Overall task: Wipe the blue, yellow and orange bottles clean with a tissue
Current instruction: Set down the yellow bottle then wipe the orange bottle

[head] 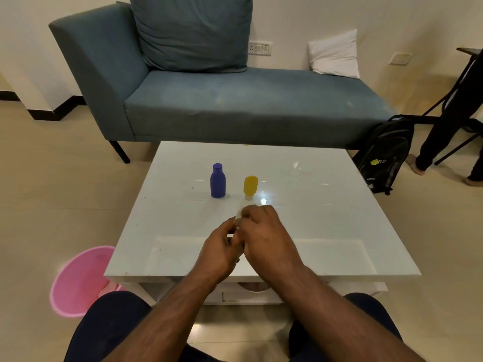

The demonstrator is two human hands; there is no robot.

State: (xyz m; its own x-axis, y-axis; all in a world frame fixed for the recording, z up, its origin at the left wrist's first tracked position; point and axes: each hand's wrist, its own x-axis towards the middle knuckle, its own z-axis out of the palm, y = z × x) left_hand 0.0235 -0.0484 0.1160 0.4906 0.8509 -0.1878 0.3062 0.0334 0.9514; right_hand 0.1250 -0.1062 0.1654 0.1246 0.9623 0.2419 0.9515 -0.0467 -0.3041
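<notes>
A blue bottle (217,181) stands upright on the white table (326,231). Just to its right a yellow bottle (250,185) stands on its pale cap. Nearer to me, my left hand (218,253) and my right hand (264,231) meet over the middle of the table. Both are closed on a pale tissue (239,212), of which a strip sticks out above the fingers. Whether anything is wrapped inside the tissue is hidden by my fingers. No orange bottle shows.
A pink bin (78,280) stands on the floor at the table's left front corner. Behind the table is a blue sofa (235,105) with cushions. A black backpack (384,155) leans at its right end, beside a standing person's legs (439,142).
</notes>
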